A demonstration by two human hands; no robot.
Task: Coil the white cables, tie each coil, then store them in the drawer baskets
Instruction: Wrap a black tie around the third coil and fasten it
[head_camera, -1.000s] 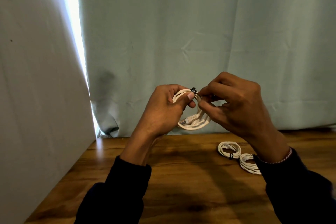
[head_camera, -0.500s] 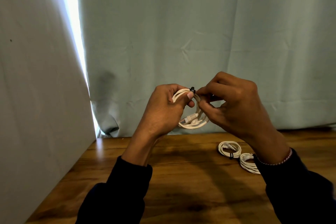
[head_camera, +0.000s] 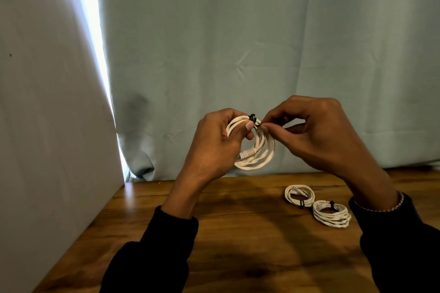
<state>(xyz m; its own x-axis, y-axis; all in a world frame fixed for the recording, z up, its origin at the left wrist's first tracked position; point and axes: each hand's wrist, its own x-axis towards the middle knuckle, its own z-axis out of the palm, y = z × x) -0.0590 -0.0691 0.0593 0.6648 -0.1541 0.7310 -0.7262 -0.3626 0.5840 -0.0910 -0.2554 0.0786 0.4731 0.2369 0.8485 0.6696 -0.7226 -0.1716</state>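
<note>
A coiled white cable (head_camera: pixel 263 154) is held up above the wooden table (head_camera: pixel 228 233). My left hand (head_camera: pixel 214 145) grips the coil's upper left, thumb pressed over the strands. A black tie (head_camera: pixel 252 118) wraps the top of the coil. My right hand (head_camera: pixel 312 131) pinches the tie's end just right of it, between thumb and forefinger. A white plug points left inside the coil. Two more white coils lie on the table at the right, each bound with a black tie: one farther back (head_camera: pixel 299 194), one nearer (head_camera: pixel 332 214). No drawer or basket is in view.
A pale green curtain (head_camera: pixel 262 43) hangs behind the table. A grey-white panel (head_camera: pixel 47 126) stands along the table's left side, with bright light in the gap between them. Dark sleeves cover both forearms.
My right hand has drawn a little to the right, away from the coil's top, still pinching the tie. The coil and my left hand stay almost still.
</note>
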